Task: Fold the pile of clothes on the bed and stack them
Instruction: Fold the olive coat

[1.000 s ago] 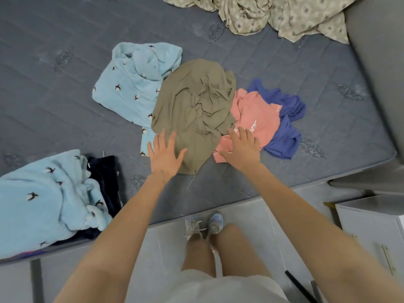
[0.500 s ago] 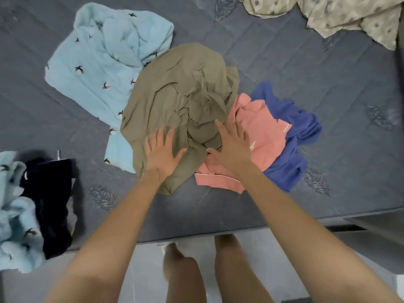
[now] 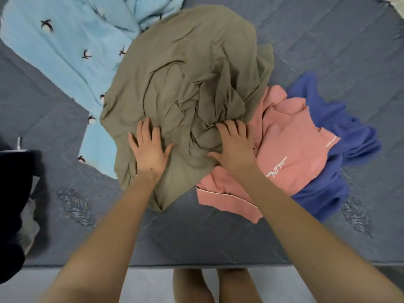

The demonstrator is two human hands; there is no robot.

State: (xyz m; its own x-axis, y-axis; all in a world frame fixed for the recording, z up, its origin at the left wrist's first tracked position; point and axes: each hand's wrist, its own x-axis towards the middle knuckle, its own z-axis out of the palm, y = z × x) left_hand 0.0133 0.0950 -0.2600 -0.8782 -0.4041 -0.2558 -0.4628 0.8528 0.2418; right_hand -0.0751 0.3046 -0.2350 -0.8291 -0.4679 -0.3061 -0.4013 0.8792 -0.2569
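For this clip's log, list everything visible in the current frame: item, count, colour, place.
Olive garment: 1, olive-green, crumpled, centre of the pile, on top.
Light blue garment: 1, pale blue with small dark bird prints, upper left, partly under the olive one.
Pink garment: 1, salmon pink with white lettering and piping, right of the olive one.
Blue garment: 1, royal blue, far right, partly under the pink one.
Dark cloth: 1, black or navy, left edge.
Patterned fabric: 1, pale, top right corner, mostly cut off.
Mattress: 1, grey quilted.
Floor: pale, bottom.
Left hand: flat on the olive garment.
Right hand: on the olive garment's right edge.
Legs: 2, bottom centre.
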